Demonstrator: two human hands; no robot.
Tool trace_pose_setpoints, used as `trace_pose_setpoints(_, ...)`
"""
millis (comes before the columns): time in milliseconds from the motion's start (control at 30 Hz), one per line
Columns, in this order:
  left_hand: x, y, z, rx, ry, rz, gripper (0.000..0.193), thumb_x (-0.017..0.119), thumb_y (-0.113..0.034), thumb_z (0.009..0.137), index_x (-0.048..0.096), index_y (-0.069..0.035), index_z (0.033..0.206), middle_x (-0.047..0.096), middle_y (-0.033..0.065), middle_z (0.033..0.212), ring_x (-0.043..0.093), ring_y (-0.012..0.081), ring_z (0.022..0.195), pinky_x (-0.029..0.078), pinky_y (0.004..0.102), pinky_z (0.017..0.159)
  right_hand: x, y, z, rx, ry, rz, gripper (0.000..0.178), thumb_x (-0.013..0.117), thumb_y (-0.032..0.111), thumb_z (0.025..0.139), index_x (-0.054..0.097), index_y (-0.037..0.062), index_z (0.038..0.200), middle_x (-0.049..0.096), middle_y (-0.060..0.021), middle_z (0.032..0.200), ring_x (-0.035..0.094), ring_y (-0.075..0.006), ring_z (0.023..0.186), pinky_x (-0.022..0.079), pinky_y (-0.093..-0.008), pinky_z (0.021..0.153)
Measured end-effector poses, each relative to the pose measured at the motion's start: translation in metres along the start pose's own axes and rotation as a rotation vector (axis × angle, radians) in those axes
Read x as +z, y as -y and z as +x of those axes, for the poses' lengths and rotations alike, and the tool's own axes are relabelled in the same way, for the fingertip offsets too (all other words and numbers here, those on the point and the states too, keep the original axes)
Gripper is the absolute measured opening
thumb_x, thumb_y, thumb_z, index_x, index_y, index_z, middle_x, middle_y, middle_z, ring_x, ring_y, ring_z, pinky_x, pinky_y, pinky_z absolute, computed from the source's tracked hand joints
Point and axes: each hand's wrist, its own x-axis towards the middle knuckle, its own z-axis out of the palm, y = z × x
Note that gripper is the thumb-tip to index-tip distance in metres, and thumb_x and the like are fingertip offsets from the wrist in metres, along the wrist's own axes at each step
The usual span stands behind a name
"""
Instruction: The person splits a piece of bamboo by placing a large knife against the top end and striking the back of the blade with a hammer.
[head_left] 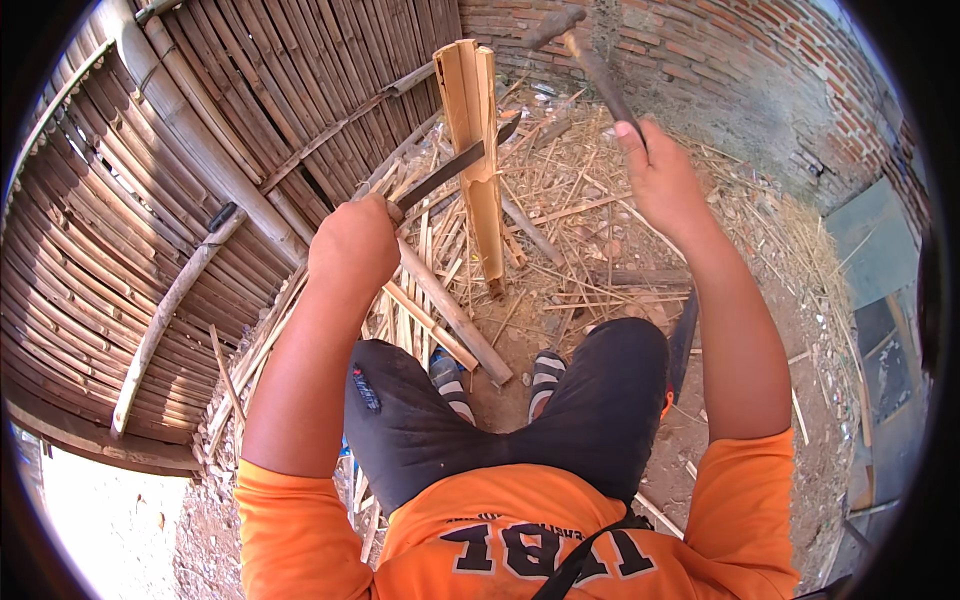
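Observation:
An upright piece of split bamboo (482,220) stands on the ground in front of me, its top showing a lengthwise cleft. My left hand (355,250) is closed round the handle of a long-bladed knife (440,181). The blade is lodged in the bamboo partway down, and its dark tip sticks out on the right side. Raised to the right, my right hand (665,180) grips a hammer (598,75) by its dark handle. The hammer's head is up at the far side, apart from both knife and bamboo.
Split bamboo strips (425,320) and a round pole (455,310) litter the ground near my feet. A bamboo slat wall (150,250) rises on the left, a brick wall (690,50) at the back. Grey sheets (875,245) lean at the right.

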Motion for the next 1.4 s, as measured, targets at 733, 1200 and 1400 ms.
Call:
trace_pose_setpoints(733, 0.0, 0.01, -0.005, 0.002, -0.016, -0.01, 0.02, 0.069, -0.019, 0.09, 0.067, -0.004, 0.103, 0.072, 0.0207, 0.096, 0.069, 0.0403, 0.097, 0.054, 0.0497, 0.084, -0.018, 0.021, 0.014, 0.007, 0.042, -0.011, 0.054, 0.047, 0.051, 0.106, 0.061, 0.0002, 0.094, 0.06, -0.015, 0.072, 0.06, -0.0304, 0.068, 0.047, -0.0452, 0.067)
trace_pose_setpoints(1200, -0.009, -0.005, -0.012, 0.052, 0.004, 0.052, 0.017, 0.064, -0.011, 0.091, 0.074, -0.008, 0.105, 0.074, 0.0206, 0.1, 0.072, 0.0374, 0.098, 0.058, 0.0453, 0.085, -0.014, 0.015, 0.002, 0.024, -0.062, 0.01, 0.054, 0.045, 0.049, 0.107, 0.063, -0.0006, 0.094, 0.062, -0.016, 0.072, 0.062, -0.0336, 0.069, 0.048, -0.0468, 0.068)
trace_pose_setpoints(1400, -0.004, -0.008, -0.009, 0.018, 0.017, 0.059, 0.019, 0.065, -0.014, 0.091, 0.072, -0.004, 0.105, 0.074, 0.0217, 0.101, 0.072, 0.0384, 0.098, 0.058, 0.0464, 0.084, 0.026, -0.008, -0.03, 0.072, 0.128, -0.032, 0.052, 0.048, 0.048, 0.106, 0.062, -0.0004, 0.094, 0.061, -0.0143, 0.069, 0.063, -0.0298, 0.066, 0.049, -0.0452, 0.064)
